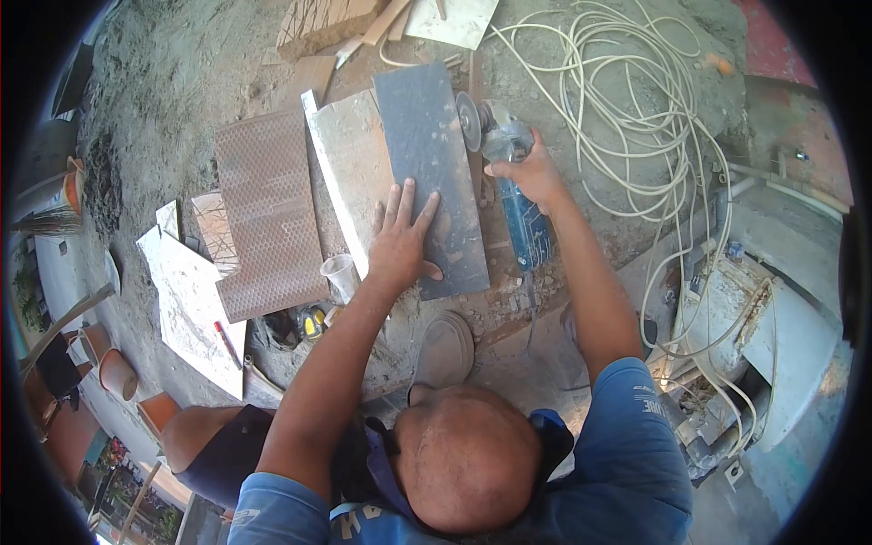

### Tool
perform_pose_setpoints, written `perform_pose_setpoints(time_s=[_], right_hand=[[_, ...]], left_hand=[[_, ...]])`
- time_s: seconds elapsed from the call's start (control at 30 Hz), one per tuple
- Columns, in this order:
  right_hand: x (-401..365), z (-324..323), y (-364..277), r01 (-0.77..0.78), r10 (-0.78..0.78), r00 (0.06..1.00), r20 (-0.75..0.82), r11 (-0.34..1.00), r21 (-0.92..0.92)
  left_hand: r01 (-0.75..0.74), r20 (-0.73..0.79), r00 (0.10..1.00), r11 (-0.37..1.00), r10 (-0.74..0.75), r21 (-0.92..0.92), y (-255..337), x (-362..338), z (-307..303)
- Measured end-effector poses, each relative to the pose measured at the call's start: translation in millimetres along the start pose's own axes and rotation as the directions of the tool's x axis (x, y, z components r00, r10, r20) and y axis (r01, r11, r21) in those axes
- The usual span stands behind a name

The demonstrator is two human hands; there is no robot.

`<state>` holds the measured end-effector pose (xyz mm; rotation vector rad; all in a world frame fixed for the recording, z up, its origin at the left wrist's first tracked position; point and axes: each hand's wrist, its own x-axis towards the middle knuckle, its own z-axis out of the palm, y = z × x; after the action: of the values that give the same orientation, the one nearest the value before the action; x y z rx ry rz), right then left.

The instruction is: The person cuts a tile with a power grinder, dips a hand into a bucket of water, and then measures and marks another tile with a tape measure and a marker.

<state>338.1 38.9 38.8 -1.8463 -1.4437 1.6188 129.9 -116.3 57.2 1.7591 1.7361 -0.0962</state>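
My left hand [398, 238] lies flat with its fingers spread, pressing on a dark grey tile [427, 136] and the edge of a dusty beige slab [352, 145] beside it. A blue angle grinder [525, 222] is in my right hand [534, 173], with fingers wrapped round its body near the grey head. The grinder's disc [469, 122] stands right at the tile's right edge, near its upper end. From the tool's rear a cord runs down toward my feet.
Left of the slab lie a brown patterned tile [268, 200], a white broken tile [186, 291] with a red marker [227, 343], a plastic cup [341, 275] and a tape measure [312, 322]. Coiled pale cable [627, 100] spreads at the upper right. A rusty white metal box [745, 318] stands right.
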Motion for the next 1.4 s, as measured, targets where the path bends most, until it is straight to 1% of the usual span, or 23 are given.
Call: perform_pose_setpoints(time_s=[0.13,0.27,0.33,0.53,0.67,0.73,1.03,1.23,1.4], right_hand=[[2.2,0.9,-3.5,-0.008,0.008,1.000,0.000,1.000,0.017],[6.0,1.0,-4.5,-0.017,0.016,1.000,0.008,0.999,0.039],[8.0,1.2,-5.4,-0.005,0.004,1.000,0.019,1.000,0.021],[10.7,2.4,-8.5,-0.015,0.015,1.000,-0.008,1.000,-0.013],[18.3,2.4,-5.0,-0.012,0.012,1.000,0.017,1.000,-0.011],[20.9,3.0,-4.8,0.009,-0.009,1.000,-0.004,0.999,-0.047],[20.6,3.2,-20.0,-0.016,0.016,1.000,0.026,1.000,0.001],[30.4,4.5,-15.6,-0.001,0.001,1.000,0.006,0.999,-0.040],[34.3,6.0,-17.4,0.017,-0.017,1.000,0.000,0.999,-0.029]], left_hand=[[-0.001,0.023,1.000,1.000,0.000,0.021,1.1,-0.3,-2.2],[-0.005,0.014,1.000,1.000,0.005,0.022,0.8,-0.4,-2.2],[-0.002,0.007,1.000,1.000,0.002,-0.005,0.5,-0.3,-1.6],[-0.011,-0.006,1.000,1.000,0.011,-0.001,-1.3,-0.4,0.8],[-0.006,0.004,1.000,1.000,0.006,-0.002,-1.2,0.0,0.5],[-0.003,0.011,1.000,1.000,0.002,0.006,-0.7,0.3,0.0],[0.000,0.017,1.000,1.000,0.000,0.011,-1.6,0.7,0.5],[-0.003,0.009,1.000,1.000,0.003,-0.002,-2.2,0.5,0.8],[-0.010,-0.003,1.000,1.000,0.010,-0.002,-2.5,0.3,0.8]])
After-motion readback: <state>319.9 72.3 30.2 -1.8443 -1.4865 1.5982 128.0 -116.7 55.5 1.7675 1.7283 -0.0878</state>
